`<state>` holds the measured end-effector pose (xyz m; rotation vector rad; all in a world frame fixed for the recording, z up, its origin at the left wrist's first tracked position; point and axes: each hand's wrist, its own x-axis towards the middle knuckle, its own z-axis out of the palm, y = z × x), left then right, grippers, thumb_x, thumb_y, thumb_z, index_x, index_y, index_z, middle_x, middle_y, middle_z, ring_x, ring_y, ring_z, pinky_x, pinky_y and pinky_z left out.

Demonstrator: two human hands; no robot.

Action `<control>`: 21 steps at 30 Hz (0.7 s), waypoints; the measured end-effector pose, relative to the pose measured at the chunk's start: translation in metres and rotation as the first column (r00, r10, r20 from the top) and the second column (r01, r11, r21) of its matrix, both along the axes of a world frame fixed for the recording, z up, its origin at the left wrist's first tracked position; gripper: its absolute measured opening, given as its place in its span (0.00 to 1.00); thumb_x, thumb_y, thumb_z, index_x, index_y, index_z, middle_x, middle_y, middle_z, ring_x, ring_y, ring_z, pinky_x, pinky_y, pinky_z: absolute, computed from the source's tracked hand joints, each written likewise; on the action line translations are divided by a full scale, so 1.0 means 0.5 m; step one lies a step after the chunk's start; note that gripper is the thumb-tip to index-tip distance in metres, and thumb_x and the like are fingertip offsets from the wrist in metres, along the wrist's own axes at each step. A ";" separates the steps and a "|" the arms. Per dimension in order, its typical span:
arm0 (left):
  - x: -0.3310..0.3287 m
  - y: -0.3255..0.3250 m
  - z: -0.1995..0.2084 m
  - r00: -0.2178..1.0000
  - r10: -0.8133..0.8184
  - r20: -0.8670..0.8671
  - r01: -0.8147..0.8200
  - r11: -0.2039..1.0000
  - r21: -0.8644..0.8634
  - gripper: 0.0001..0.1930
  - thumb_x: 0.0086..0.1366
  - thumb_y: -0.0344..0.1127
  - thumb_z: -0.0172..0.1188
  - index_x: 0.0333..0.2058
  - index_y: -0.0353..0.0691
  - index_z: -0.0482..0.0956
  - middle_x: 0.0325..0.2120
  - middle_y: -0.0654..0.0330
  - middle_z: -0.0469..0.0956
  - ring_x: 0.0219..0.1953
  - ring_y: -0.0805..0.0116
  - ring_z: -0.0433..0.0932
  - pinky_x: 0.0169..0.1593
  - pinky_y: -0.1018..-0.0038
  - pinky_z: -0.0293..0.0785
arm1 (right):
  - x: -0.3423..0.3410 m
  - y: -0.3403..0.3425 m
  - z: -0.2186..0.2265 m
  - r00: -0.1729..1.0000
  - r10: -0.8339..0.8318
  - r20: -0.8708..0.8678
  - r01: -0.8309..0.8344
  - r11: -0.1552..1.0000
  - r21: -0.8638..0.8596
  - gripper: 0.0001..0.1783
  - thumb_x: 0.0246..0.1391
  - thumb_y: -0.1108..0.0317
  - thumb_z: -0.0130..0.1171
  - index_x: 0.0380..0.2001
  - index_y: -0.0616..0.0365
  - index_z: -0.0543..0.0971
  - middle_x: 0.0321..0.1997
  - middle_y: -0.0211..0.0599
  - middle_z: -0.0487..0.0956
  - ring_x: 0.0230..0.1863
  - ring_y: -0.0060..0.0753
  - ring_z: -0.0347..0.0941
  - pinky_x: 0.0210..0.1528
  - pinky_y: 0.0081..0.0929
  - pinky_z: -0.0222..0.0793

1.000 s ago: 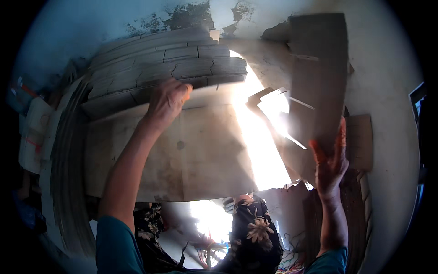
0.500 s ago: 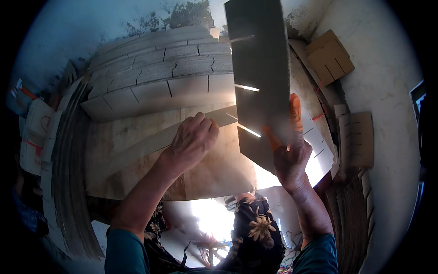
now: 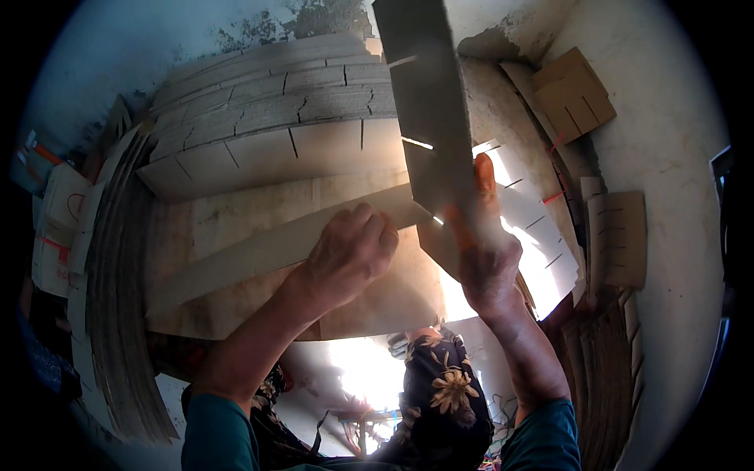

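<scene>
My right hand point(image 3: 488, 255), with orange coverings on its fingers, grips a long slotted cardboard strip point(image 3: 430, 102) near its lower end and holds it up on edge. Several slits run in from that strip's left edge. A second cardboard strip point(image 3: 267, 235) lies slantwise over the table, and my left hand point(image 3: 353, 250) is closed on it near its right end. That end meets the raised strip around its lowest slit. Whether the two strips interlock there I cannot tell.
At the back of the wooden table point(image 3: 377, 302) stand stacked slotted cardboard strips point(image 3: 267, 149). More cardboard strips lie in brightly lit piles point(image 3: 542, 235) on the right. Tall cardboard stacks point(image 3: 118, 298) flank the left side, and slotted pieces point(image 3: 624, 239) lean by the right wall.
The raised strip and my right hand have shifted left. My left hand has moved slightly right with the slanted strip, whose end now reaches the raised strip's lowest slit.
</scene>
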<state>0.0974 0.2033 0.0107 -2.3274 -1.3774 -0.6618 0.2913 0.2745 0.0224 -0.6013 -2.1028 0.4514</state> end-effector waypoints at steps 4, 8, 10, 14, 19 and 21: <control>0.038 -0.026 0.026 1.000 -0.012 -0.028 0.014 0.998 0.069 0.12 0.46 0.23 0.62 0.32 0.27 0.78 0.22 0.59 0.70 0.28 0.67 0.71 0.28 0.74 0.72 | -0.008 0.007 -0.016 0.990 -0.103 0.097 0.101 0.995 0.024 0.40 0.54 0.85 0.54 0.69 0.56 0.54 0.47 0.53 0.78 0.42 0.48 0.78 0.40 0.34 0.75; 0.038 -0.032 0.024 0.999 -0.031 -0.007 0.031 0.999 0.035 0.13 0.47 0.25 0.65 0.34 0.27 0.78 0.24 0.56 0.73 0.28 0.66 0.73 0.29 0.73 0.74 | -0.011 0.013 -0.031 0.972 -0.158 0.172 0.154 0.987 0.038 0.41 0.53 0.84 0.54 0.69 0.56 0.53 0.43 0.56 0.79 0.37 0.53 0.79 0.35 0.37 0.75; 0.032 -0.038 0.019 0.993 -0.050 0.105 0.059 0.995 -0.083 0.15 0.49 0.28 0.66 0.36 0.27 0.78 0.25 0.55 0.75 0.30 0.64 0.75 0.30 0.71 0.75 | -0.012 0.001 -0.029 0.964 -0.175 0.200 0.181 0.983 -0.011 0.41 0.53 0.85 0.53 0.69 0.56 0.53 0.46 0.59 0.78 0.39 0.54 0.79 0.35 0.39 0.75; -0.010 -0.028 0.047 0.929 0.110 0.354 0.036 0.923 -0.382 0.21 0.50 0.36 0.71 0.40 0.30 0.77 0.30 0.52 0.78 0.31 0.58 0.76 0.35 0.65 0.76 | -0.008 0.001 -0.040 0.967 -0.192 0.169 0.169 0.976 0.138 0.40 0.54 0.87 0.51 0.69 0.56 0.53 0.56 0.62 0.71 0.47 0.57 0.77 0.41 0.40 0.76; -0.169 0.128 0.027 0.946 0.311 0.091 -0.305 0.949 -0.073 0.22 0.49 0.39 0.71 0.39 0.35 0.73 0.33 0.54 0.75 0.40 0.57 0.72 0.42 0.62 0.70 | -0.020 0.000 -0.058 0.992 -0.108 0.062 0.097 0.981 0.167 0.39 0.53 0.88 0.50 0.68 0.58 0.55 0.65 0.60 0.64 0.56 0.56 0.73 0.53 0.36 0.74; -0.212 0.175 -0.003 0.913 0.407 -0.023 -0.407 0.913 -0.036 0.23 0.47 0.36 0.71 0.41 0.36 0.72 0.36 0.55 0.74 0.43 0.58 0.70 0.45 0.62 0.68 | -0.031 -0.014 -0.061 0.994 -0.104 0.038 0.101 0.993 0.068 0.38 0.54 0.88 0.50 0.67 0.58 0.55 0.65 0.58 0.64 0.56 0.54 0.72 0.55 0.34 0.73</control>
